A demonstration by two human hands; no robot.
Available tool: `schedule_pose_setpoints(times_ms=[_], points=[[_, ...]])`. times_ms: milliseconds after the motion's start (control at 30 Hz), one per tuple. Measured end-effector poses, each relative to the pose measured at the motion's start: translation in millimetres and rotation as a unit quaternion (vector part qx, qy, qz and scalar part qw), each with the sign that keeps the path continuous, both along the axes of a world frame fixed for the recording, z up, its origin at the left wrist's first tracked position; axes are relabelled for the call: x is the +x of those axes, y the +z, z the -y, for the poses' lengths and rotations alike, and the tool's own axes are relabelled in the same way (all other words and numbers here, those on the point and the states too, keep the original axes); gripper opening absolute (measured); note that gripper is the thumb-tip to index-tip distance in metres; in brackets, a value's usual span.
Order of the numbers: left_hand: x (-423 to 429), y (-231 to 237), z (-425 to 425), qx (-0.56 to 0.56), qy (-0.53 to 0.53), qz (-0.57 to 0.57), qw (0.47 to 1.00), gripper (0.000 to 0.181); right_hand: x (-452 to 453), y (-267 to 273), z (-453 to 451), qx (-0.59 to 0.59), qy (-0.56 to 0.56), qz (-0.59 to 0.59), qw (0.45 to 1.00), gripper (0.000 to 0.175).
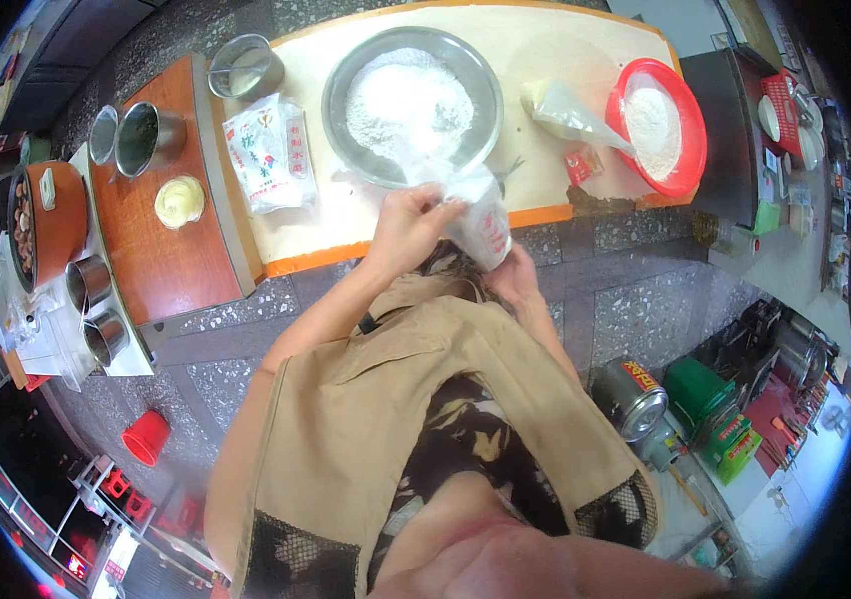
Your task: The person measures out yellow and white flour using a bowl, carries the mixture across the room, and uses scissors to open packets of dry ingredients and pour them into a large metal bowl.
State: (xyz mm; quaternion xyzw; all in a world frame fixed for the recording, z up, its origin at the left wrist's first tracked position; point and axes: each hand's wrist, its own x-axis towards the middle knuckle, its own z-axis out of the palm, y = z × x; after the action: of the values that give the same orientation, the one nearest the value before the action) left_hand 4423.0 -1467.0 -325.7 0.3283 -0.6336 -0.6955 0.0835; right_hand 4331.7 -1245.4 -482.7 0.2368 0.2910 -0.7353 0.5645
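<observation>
A white plastic flour bag [487,217] is tilted, its mouth over the near rim of a large steel bowl [494,135]. White flour [410,101] is heaped inside the bowl, with a pale blur where the bag's mouth meets it. My left hand [412,221] pinches the bag close to its mouth, just outside the rim. Lower down, my right hand [514,275] supports the bottom end of the bag; some of its fingers are hidden behind the plastic. To the left of the bowl lies a second printed flour bag [268,157].
A red basin [697,138] of flour, a clear plastic bag [568,116], a small red packet [583,165] and scissors [509,171] lie right of the bowl. Leftward are a steel pot [264,71], a pale dough ball [180,202] and an orange pot [62,224].
</observation>
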Motion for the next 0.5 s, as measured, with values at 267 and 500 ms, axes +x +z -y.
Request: schedule_pose_setpoints(times_ms=[267,500], points=[[-73,-10,25,0.031,-0.041,-0.008,0.999,0.019,-53,-24,-10,0.103,-0.019,-0.178,0.978,0.033],[-102,-27,44,0.023,-0.032,-0.029,0.999,0.02,-59,-10,3,0.059,-0.042,-0.17,0.983,0.032]])
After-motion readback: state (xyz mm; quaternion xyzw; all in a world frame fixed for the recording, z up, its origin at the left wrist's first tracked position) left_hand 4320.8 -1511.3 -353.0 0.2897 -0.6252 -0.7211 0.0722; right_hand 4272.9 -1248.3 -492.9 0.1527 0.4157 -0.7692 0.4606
